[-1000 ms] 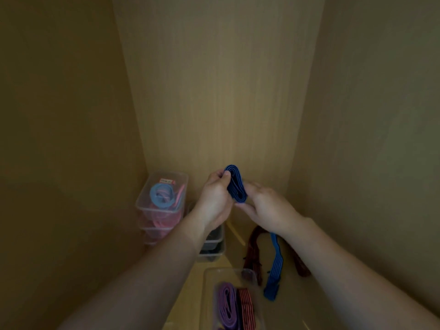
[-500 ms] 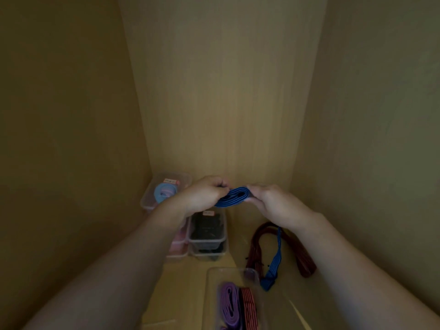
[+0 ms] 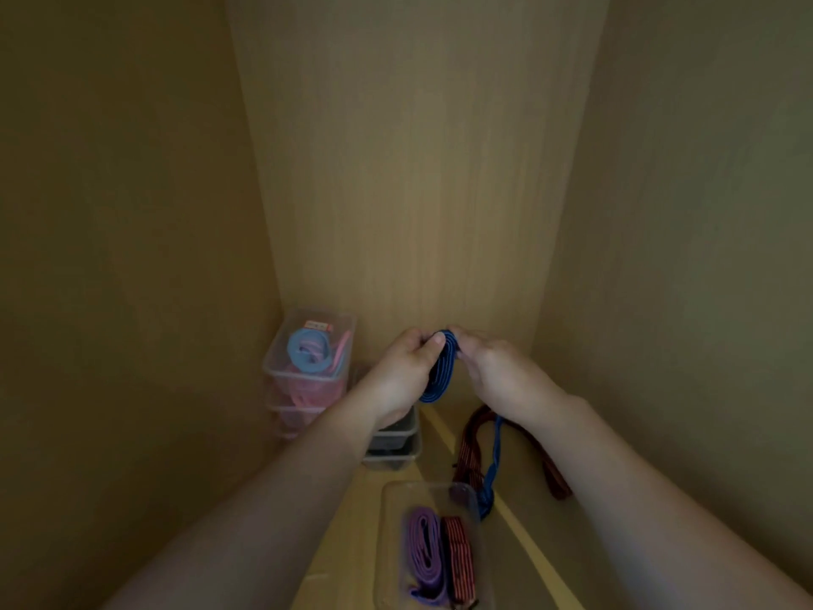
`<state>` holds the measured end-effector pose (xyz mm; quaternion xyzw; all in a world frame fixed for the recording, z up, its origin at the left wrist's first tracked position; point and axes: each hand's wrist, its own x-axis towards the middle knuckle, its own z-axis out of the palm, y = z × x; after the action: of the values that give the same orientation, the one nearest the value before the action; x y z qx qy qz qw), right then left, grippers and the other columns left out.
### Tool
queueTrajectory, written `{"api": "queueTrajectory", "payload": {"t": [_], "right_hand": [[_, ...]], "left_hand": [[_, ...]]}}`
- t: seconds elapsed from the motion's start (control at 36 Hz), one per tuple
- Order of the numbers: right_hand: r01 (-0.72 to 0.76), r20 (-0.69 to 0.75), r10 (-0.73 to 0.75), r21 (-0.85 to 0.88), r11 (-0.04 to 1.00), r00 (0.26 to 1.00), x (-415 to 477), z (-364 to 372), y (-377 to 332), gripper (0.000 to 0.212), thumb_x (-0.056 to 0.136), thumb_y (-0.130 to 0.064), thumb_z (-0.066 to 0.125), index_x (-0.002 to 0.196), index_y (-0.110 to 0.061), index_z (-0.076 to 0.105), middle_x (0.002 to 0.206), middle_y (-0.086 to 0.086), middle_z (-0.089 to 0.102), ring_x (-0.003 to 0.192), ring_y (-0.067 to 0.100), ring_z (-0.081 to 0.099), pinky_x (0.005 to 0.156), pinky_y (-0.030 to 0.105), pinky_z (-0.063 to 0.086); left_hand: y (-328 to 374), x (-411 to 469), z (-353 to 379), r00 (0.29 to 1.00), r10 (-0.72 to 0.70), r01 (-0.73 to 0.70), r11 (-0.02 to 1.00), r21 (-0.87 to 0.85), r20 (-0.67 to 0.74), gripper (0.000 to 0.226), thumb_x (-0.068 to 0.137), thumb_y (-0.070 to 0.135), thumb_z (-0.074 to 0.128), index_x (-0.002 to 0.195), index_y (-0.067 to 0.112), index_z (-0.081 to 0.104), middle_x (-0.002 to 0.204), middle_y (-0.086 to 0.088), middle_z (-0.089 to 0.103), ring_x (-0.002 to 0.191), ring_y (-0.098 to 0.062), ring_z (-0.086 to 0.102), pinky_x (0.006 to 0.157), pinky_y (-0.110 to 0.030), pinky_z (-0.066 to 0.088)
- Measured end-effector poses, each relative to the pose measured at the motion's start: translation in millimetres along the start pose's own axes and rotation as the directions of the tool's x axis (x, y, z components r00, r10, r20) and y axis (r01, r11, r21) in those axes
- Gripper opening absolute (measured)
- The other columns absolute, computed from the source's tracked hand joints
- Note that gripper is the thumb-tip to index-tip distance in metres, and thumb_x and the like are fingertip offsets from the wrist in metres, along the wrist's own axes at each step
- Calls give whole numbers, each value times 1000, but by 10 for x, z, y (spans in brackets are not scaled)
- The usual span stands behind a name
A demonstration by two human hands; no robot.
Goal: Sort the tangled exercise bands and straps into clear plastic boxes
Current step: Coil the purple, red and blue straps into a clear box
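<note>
Folded blue strap (image 3: 439,372), long axis steep, top leaning right, pinched by left hand (image 3: 398,378) and right hand (image 3: 503,380).

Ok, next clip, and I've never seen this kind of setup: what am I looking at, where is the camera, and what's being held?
There is no machine here: a person works with bare hands, and the one picture comes from a camera worn on their head, looking forward and down into a wooden cupboard. The left hand and right hand both grip a blue strap, partly wound into a coil between them; its loose end hangs down to the cupboard floor. Beside that end lies a dark red strap. Nearest the camera is a clear box holding a purple band and a folded red striped strap. At the back left stand stacked clear boxes; the top one holds a light blue band.
</note>
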<state>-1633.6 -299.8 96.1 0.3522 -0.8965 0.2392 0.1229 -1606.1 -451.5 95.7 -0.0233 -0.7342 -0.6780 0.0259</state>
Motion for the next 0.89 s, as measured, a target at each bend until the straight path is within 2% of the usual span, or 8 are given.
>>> {"api": "queueTrajectory", "payload": {"t": [0.11, 0.25, 0.33, 0.44, 0.58, 0.72, 0.81, 0.89], "right_hand": [[-39, 20, 39, -14, 999, 999, -33, 55, -27, 58, 99, -6, 45, 152, -14, 22, 146, 9, 43, 131, 21, 46, 107, 34, 40], [-16, 68, 14, 28, 999, 998, -123, 101, -129, 78, 94, -17, 58, 154, -19, 8, 156, 2, 28, 139, 17, 34, 113, 33, 32], [-2, 4, 2, 36, 999, 1000, -142, 141, -127, 83, 90, -29, 65, 154, -17, 13, 153, 2, 34, 135, 18, 41, 109, 35, 38], [44, -21, -45, -16, 999, 999, -168, 139, -73, 83, 87, -40, 65, 152, -17, 18, 147, 3, 42, 128, 20, 48, 100, 41, 46], [61, -52, -62, -23, 998, 997, -173, 138, -80, 84, 85, -42, 66, 152, -14, 22, 147, 3, 43, 128, 19, 49, 100, 37, 46], [73, -12, -73, -19, 997, 997, -185, 82, -55, 73, 91, -39, 60, 151, -18, 25, 145, 0, 45, 127, 16, 48, 101, 32, 44], [81, 30, -80, -42, 996, 996, -187, 68, -34, 63, 93, -38, 58, 148, -17, 33, 139, 1, 50, 123, 17, 51, 98, 33, 46], [112, 47, -110, -50, 992, 993, -186, 59, -15, 55, 95, -34, 56, 144, -16, 41, 131, 1, 56, 116, 18, 54, 92, 36, 48]], "left_hand": [[-19, -2, 54, 998, 7, -14, 993, -119, -61, 20, 103, 25, 41, 106, 11, 55, 115, -19, 61, 113, -31, 58, 101, -46, 45], [-12, 47, 31, 996, -47, 15, 935, -354, -81, 25, 105, 23, 36, 112, 4, 51, 116, -19, 59, 111, -27, 59, 95, -39, 48], [-11, 43, 16, 996, -73, 43, 899, -435, -52, 35, 105, 24, 35, 123, -3, 48, 119, -21, 58, 112, -28, 58, 92, -36, 48], [-21, 7, 9, 994, -111, 88, 874, -479, -19, 42, 105, 24, 34, 134, -6, 40, 128, -25, 54, 119, -31, 56, 103, -45, 44], [-1, -12, 19, 988, -152, 127, 841, -526, -4, 43, 105, 24, 34, 134, -6, 39, 131, -27, 52, 122, -36, 54, 107, -51, 40], [67, 2, -75, 993, -84, 45, 914, -403, -80, 20, 102, 14, 36, 114, 7, 50, 107, -17, 55, 102, -31, 55, 100, -48, 43], [118, -15, -139, 996, 20, -29, 994, -109, -83, 19, 102, 25, 43, 107, 17, 59, 101, -8, 61, 102, -25, 61, 96, -43, 48], [133, -49, -260, 998, 68, -67, 993, 99, -7, 14, 95, 27, 59, 94, 14, 64, 87, -5, 66, 86, -19, 64, 85, -36, 52]]}}
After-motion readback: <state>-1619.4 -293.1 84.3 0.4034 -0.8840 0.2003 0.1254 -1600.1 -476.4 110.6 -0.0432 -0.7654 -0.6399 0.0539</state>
